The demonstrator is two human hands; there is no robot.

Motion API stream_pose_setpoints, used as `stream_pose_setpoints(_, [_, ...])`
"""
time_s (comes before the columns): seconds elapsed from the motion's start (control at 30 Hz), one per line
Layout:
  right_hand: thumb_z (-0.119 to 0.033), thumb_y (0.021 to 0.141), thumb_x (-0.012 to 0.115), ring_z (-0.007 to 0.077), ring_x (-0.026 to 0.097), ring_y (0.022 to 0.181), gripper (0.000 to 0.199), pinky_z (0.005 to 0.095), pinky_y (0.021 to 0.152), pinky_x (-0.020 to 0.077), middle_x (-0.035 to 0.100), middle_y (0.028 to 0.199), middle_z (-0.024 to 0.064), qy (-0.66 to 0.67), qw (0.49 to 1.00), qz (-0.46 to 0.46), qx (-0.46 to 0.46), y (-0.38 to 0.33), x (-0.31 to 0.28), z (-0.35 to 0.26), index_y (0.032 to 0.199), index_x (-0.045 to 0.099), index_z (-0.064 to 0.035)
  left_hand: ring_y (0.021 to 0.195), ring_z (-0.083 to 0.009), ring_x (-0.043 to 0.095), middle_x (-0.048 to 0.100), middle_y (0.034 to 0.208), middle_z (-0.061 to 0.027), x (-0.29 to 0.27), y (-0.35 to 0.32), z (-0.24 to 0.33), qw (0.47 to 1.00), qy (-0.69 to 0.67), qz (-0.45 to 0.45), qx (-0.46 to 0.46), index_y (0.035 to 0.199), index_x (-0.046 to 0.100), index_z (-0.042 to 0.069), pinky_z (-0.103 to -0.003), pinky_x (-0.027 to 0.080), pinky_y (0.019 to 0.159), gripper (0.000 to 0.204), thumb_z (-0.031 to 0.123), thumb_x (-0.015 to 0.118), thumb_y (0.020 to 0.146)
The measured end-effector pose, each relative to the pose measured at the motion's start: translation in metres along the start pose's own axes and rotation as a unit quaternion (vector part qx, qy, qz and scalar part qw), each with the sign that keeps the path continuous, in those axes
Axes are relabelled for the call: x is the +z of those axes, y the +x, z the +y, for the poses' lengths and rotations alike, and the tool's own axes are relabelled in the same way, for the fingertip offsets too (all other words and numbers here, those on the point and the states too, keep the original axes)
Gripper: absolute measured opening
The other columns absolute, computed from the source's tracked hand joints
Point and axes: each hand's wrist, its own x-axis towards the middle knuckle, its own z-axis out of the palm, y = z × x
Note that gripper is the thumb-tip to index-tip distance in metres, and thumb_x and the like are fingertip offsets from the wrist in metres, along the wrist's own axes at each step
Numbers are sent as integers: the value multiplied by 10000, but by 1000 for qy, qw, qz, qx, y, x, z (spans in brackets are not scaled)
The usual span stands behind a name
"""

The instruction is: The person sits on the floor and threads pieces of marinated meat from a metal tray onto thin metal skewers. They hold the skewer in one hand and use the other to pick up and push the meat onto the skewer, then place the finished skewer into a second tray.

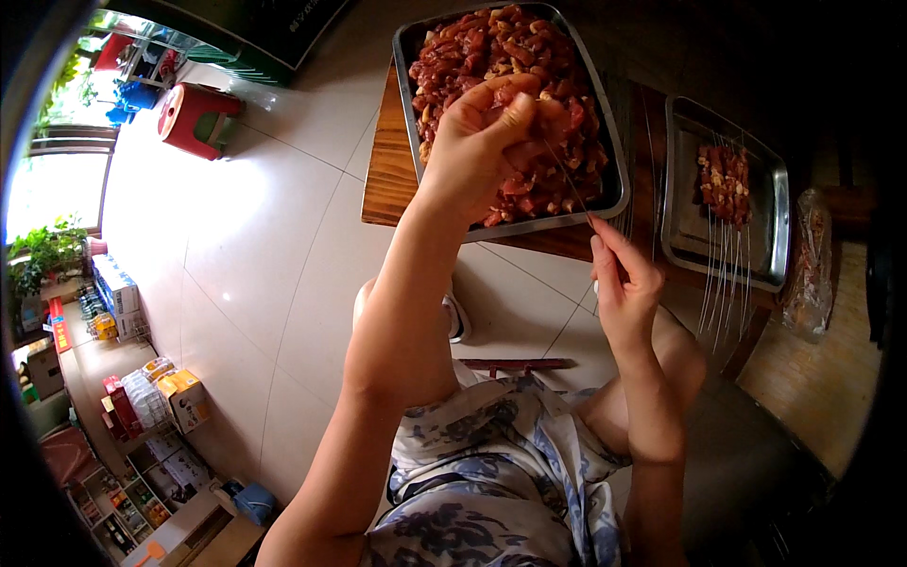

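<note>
My left hand [487,142] hovers over a metal tray [614,194] filled with red meat pieces [472,47] and pinches a piece of meat at its fingertips. My right hand [624,283] grips the lower end of a thin metal skewer [567,175], whose tip runs up into the meat held by my left hand. A second metal tray [680,241] on the right carries several finished meat skewers [725,184], their thin ends hanging over the front rim.
Both trays rest on a low wooden table [387,170]. A clear plastic bag [811,265] lies at the right. A red stool [194,113] stands on the tiled floor [255,255] far left. Boxes and shelves [142,397] line the left side.
</note>
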Motion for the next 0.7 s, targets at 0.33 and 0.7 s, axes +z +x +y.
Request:
stream_pose_setpoints(0.33, [-4,896,572,76,600,667,219,214,602,476,702,865,87,-7,1000,-8,-4,0,-2,3,1095,664,-9,918,-207,654,645,969,-102,1,2,-1,996,-23,80,23,1057,571,-8,-328,563,779,177,129,551,947])
stream_pose_setpoints(0.7, [-47,902,591,46,466,536,226,193,486,373,582,660,-7,-17,1000,4,-24,0,-2,7,1113,666,-22,932,-221,646,639,970,-94,-4,1,1,997,-69,45,-9,1028,588,-5,-356,546,831,178,149,544,950])
